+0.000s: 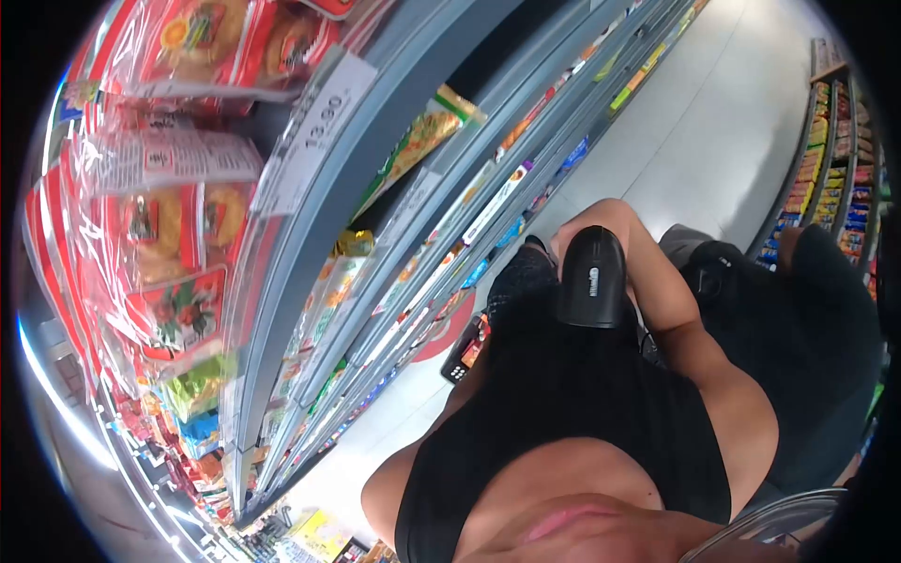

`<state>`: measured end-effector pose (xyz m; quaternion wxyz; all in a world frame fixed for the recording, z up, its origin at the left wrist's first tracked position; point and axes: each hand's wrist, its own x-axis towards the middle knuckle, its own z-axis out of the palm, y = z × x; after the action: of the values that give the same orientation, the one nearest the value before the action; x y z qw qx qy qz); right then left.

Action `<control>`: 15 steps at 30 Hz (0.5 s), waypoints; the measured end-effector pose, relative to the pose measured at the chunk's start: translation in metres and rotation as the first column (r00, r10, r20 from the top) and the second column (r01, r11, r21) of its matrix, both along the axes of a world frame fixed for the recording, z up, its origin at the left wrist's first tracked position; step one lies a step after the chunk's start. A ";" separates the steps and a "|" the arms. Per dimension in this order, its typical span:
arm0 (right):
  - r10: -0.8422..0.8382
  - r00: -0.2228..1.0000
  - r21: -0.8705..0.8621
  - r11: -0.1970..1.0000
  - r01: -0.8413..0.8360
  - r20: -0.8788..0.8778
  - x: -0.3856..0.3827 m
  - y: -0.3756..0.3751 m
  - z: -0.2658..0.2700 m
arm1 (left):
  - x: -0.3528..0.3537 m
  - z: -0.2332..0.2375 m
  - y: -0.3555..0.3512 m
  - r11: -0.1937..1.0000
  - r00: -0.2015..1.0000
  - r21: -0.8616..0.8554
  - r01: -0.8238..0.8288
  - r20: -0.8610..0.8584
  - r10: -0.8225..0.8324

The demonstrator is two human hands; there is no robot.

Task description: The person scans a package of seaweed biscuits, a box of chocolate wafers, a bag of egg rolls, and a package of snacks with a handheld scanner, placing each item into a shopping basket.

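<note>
Grip of right hand (627,246) wrapped round scanner (591,281): smooth black plastic, rounded head; left hand hidden, grip cannot tell.

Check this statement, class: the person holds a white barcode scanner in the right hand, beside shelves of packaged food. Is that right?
Not quite: the scanner is black, not white. The head view shows the right hand holding it beside the shelves of packaged food.
</note>
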<state>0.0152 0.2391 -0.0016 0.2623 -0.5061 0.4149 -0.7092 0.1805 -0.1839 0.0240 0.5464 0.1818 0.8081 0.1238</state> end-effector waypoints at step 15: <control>-0.013 0.904 -0.484 0.841 0.240 0.426 -0.033 0.022 0.047 | -0.027 -0.076 0.107 0.955 0.980 0.220 -0.197 0.007 0.200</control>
<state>-0.0181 0.2616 0.0451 0.1457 -0.3704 0.1743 -0.9007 0.1533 -0.0766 -0.0520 0.5014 0.1600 0.8078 0.2653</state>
